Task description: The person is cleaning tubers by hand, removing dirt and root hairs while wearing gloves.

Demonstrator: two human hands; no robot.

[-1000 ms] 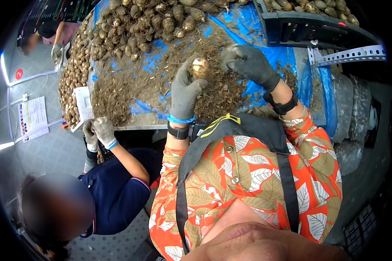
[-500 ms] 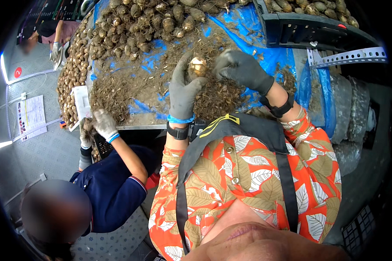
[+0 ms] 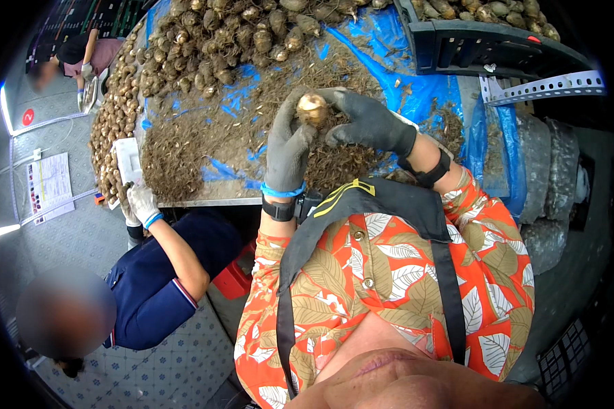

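Observation:
My left hand (image 3: 286,146), in a grey glove with a blue band at the wrist, grips a taro corm (image 3: 312,109) between thumb and fingers. The corm is brown with a pale, bare top. My right hand (image 3: 375,124), in a dark grey glove, is beside the corm on its right. Its thumb stands apart from its fingers, and the fingertips reach the corm's far side near my left fingers. Whether they touch it I cannot tell. Loose brown root fibres (image 3: 341,160) lie beneath both hands.
A heap of hairy taro corms (image 3: 232,41) covers the table's far side, over blue plastic sheet (image 3: 416,92). A black crate (image 3: 484,51) with corms stands far right by a perforated metal bar (image 3: 552,88). At left, a co-worker's white-gloved hand (image 3: 143,203) is near a white tray (image 3: 127,158).
My right hand has come left to the corm, its fingers spreading from a blurred curl. The corm stays in my left hand. The co-worker at left has shifted left and drawn both hands together.

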